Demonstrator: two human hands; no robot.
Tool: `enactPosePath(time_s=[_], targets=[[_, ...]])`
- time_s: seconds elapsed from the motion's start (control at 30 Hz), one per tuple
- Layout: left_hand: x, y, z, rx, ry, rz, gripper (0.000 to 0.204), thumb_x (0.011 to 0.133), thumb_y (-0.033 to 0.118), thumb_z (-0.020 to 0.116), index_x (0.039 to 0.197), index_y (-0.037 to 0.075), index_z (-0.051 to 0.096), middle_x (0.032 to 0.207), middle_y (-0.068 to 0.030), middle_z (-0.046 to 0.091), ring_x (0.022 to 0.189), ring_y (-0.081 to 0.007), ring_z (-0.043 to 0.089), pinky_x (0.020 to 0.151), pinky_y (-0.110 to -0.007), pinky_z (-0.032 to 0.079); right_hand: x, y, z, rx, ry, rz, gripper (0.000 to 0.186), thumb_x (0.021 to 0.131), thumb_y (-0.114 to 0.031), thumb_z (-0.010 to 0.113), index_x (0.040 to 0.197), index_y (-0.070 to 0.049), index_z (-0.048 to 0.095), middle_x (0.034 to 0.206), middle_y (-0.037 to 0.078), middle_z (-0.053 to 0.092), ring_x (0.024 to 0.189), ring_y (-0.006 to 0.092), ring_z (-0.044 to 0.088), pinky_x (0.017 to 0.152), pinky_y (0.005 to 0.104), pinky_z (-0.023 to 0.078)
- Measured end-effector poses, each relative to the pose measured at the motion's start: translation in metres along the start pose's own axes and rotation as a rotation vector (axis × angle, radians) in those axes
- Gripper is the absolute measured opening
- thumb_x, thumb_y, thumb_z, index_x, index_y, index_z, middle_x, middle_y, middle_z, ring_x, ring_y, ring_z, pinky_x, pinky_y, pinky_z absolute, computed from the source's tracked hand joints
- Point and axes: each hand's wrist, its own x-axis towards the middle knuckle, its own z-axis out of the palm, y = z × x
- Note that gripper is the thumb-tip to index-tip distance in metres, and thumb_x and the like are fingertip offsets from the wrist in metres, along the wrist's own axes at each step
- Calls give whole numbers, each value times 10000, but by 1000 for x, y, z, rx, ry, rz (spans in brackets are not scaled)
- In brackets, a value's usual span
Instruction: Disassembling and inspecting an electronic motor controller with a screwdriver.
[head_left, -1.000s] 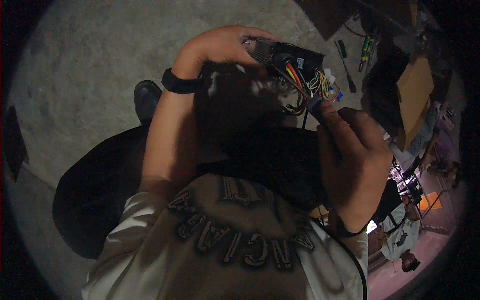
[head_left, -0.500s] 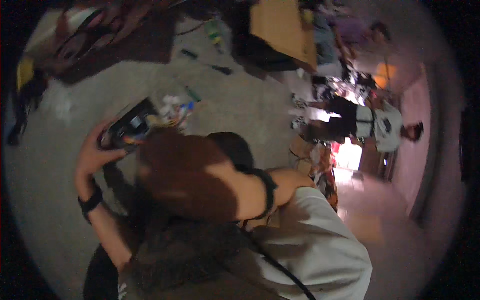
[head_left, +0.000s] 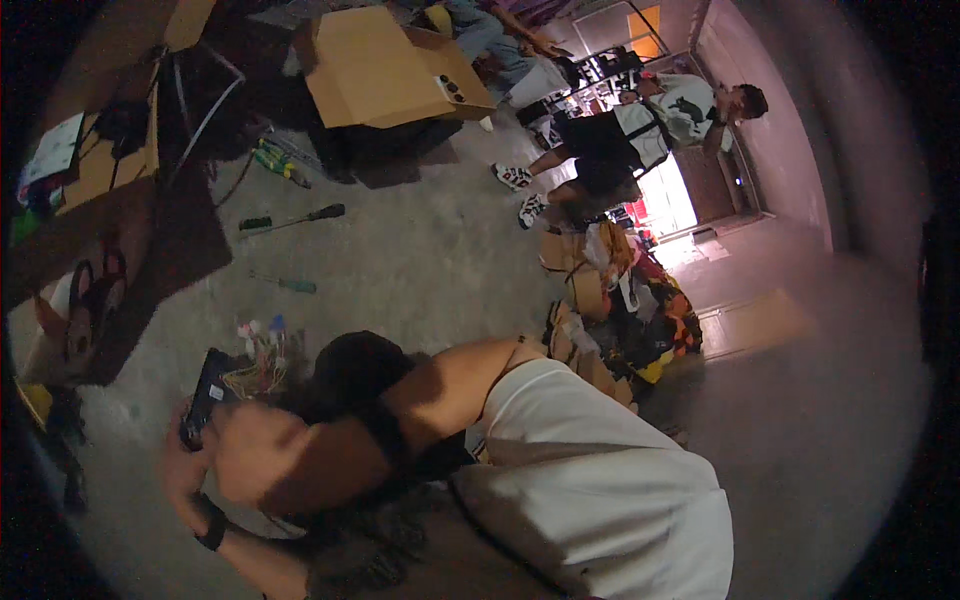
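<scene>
Near the floor at lower left, my left hand [head_left: 185,465], with a black band at the wrist, grips a flat black boxy electronic device [head_left: 207,392]. A bundle of thin yellowish wires [head_left: 258,372] with white and blue connectors lies beside the device's far end. My right hand [head_left: 250,450] is close against the device's near side, its fingers hidden and smeared. A black band [head_left: 385,430] circles the right wrist, which overlaps my bare knee. Farther out on the floor lie a green-handled screwdriver [head_left: 295,285] and another dark screwdriver [head_left: 325,212].
Green and yellow tools [head_left: 280,165] lie near an open cardboard box [head_left: 370,70]. Another box [head_left: 150,130] stands at left. A heap of bags and cardboard [head_left: 630,300] lies at right. A person in a pale shirt [head_left: 690,105] stands beyond it.
My view has turned, so the device and hands appear lower and farther left. My right hand has come closer to the device. More of the boxes and floor tools shows.
</scene>
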Motion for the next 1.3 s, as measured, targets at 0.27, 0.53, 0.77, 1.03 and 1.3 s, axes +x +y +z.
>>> enactPosePath(time_s=[0.27, 0.53, 0.77, 1.03, 1.3], targets=[[32, -55, 4, -280, -5, 233, 600, 981, 248, 649, 1488, -13, 465, 1231, -132, 657, 1099, -199, 624, 958, -339, 512, 11, 35, -41, 227, -258, -221, 176, 787, -218, 700, 838, -89, 809, 983, 128, 733, 965, 287, 685, 711, 388, 566], [11, -16, -2, -278, 15, 123, 632, 970, 258, 651, 1498, -25, 450, 1326, -171, 617, 1164, -238, 614, 1003, -357, 498, 7, 40, -53, 205, -172, -244, 174, 781, -219, 697, 819, -89, 807, 918, 115, 739, 932, 275, 689, 715, 376, 559], [12, -25, 0, -278, -5, 146, 641, 950, 248, 675, 1493, -17, 462, 1337, -164, 616, 1177, -237, 612, 1016, -363, 495, 8, 41, -47, 160, -69, -259, 121, 807, -234, 704, 786, -145, 784, 866, 58, 771, 848, 224, 742, 673, 388, 553], [16, -25, 3, -280, -15, 164, 652, 928, 238, 702, 1488, -9, 474, 1350, -157, 615, 1192, -236, 610, 1030, -370, 491, 8, 49, -28, 287, 103, -291, 62, 718, -207, 689, 736, -161, 727, 791, 84, 736, 797, 276, 722, 649, 400, 516], [16, -24, 2, -283, -14, 172, 665, 906, 227, 729, 1482, 0, 487, 1363, -149, 615, 1207, -235, 608, 1044, -376, 488, 11, 52, -37, 336, -19, -316, 188, 764, -213, 705, 786, -38, 771, 851, 168, 739, 798, 296, 724, 615, 411, 548]])
